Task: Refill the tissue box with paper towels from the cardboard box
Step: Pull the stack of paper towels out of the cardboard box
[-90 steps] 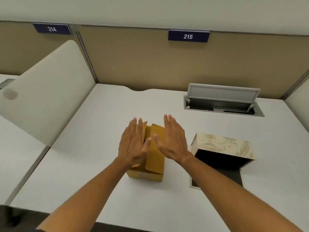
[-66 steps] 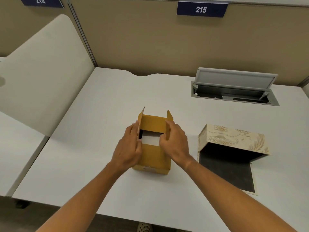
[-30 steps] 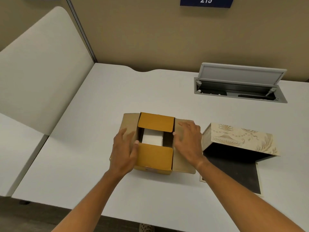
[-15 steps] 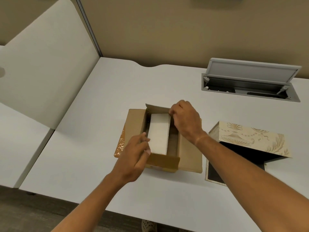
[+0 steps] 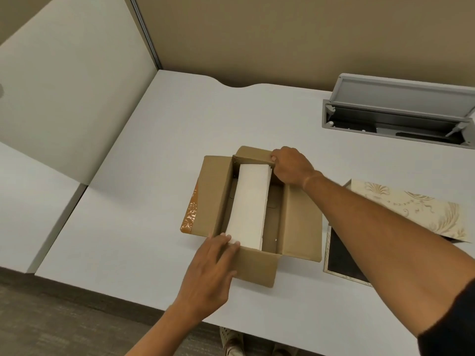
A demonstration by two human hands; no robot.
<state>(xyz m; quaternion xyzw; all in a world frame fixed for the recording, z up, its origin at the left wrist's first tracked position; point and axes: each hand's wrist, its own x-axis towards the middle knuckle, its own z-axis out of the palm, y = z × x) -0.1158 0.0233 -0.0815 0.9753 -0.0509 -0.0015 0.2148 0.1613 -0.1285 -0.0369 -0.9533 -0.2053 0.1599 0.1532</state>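
Note:
A brown cardboard box (image 5: 301, 222) stands open in the middle of the white desk, its flaps folded outward. Inside it lies a long white stack of paper towels (image 5: 250, 201), running away from me. My left hand (image 5: 208, 276) rests over the near flap, fingertips against the stack's near end. At the far end, my right hand (image 5: 290, 165) curls its fingers over the stack. The tissue box (image 5: 411, 204), cream with an ornate gold pattern, lies open to the right, showing a dark inside partly hidden by my right forearm.
A grey cable hatch (image 5: 401, 119) with its lid raised is set into the desk at the back right. A white divider panel (image 5: 64, 86) stands along the left side. The desk's front edge (image 5: 128, 296) runs just below my left hand.
Both hands spread the cardboard box's flaps open, baring the white stack. They then moved to the stack's two ends, left at the near end and right at the far end.

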